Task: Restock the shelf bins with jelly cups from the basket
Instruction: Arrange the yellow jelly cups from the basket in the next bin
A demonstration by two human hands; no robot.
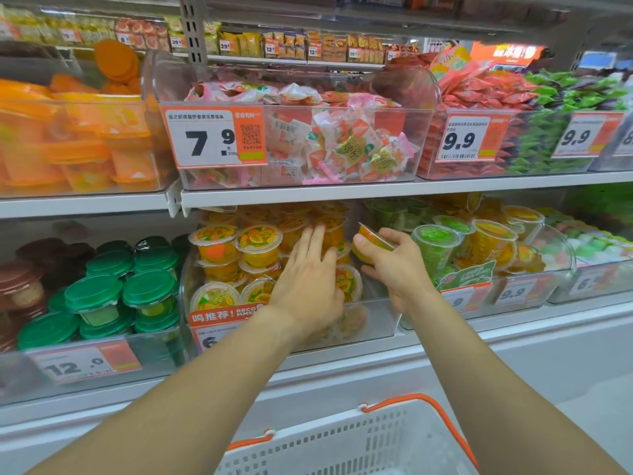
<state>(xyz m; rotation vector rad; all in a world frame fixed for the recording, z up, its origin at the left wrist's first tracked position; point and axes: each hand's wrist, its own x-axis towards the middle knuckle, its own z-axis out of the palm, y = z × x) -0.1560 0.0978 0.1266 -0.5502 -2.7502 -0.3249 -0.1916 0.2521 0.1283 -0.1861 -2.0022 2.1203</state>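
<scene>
Right hand (394, 265) grips 1 orange jelly cup (371, 240), tilted, above the clear lower-shelf bin (376, 318). Left hand (308, 279), fingers straight, presses stacked cups (260, 245) there. Basket (359, 440) below.

Lower shelf (342, 363): clear bins side by side, green-lidded tubs bin (102, 358) left, orange jelly bin (376, 320) centre, mixed-cup bin (520, 296) right.

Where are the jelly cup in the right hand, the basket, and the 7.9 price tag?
jelly cup (371, 238), head view, on its tilted lid.
basket (342, 440), head view, on its white back wall.
7.9 price tag (209, 142), head view, on the printed digits.
</scene>
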